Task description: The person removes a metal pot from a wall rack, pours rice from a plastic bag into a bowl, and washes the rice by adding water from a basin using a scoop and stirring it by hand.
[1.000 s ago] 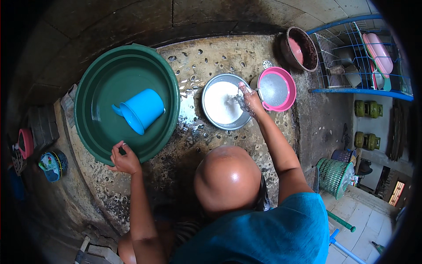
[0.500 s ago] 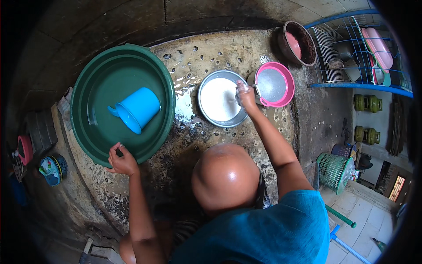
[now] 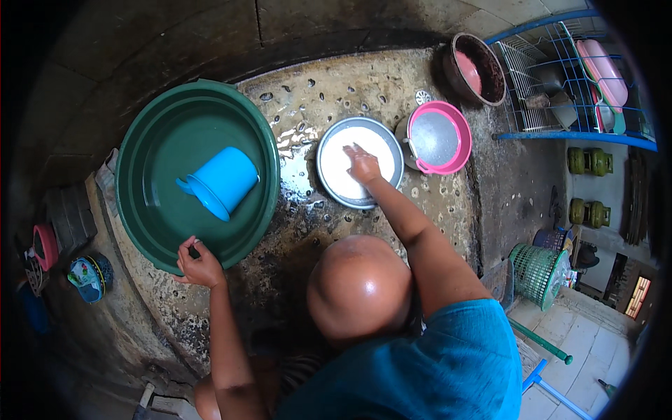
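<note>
Right hand [image 3: 362, 164] laid flat, fingers spread, inside the steel bowl [image 3: 360, 171] at the centre of the wet floor [image 3: 308, 210]. Left hand [image 3: 198, 262] grips the near rim of the green basin [image 3: 150, 203] on the left, which holds a blue jug [image 3: 220, 180]. Pink-rimmed bowl [image 3: 439, 137] just right of the steel bowl.
</note>
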The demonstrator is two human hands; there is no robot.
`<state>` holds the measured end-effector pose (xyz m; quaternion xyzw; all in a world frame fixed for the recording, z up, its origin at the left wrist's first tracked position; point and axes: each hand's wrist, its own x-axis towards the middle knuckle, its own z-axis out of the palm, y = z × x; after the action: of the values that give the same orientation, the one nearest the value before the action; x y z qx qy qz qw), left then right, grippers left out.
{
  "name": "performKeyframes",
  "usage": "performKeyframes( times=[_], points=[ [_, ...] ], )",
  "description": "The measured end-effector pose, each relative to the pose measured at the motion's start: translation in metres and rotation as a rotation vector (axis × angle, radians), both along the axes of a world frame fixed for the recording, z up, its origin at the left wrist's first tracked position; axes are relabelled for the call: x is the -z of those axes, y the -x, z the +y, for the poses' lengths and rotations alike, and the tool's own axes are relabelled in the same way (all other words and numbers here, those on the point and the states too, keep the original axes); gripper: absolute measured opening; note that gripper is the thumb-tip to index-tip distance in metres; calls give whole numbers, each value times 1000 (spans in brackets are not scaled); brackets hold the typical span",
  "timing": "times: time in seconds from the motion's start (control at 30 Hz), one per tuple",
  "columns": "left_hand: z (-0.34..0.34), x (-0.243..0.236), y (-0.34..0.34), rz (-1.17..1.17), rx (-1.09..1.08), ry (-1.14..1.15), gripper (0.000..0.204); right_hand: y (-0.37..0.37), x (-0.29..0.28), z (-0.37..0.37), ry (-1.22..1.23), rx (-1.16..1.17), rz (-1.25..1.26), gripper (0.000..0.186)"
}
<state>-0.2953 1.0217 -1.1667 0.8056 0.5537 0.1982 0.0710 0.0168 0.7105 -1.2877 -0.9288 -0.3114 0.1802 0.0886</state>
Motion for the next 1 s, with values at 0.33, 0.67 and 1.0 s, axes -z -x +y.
performKeyframes(
  times=[0.33,0.67,1.0],
  points=[
    [-1,-1,-1,-18,7,-5,9,-8,-63,-2,-896,1192,915,30],
    [-2,-1,-1,-14,12,-8,8,-2,-128,-14,-871,943,655,28],
    [0,-1,2,-28,-3,-6,8,1,-129,-10,-928,899,447,20]
  ],
)
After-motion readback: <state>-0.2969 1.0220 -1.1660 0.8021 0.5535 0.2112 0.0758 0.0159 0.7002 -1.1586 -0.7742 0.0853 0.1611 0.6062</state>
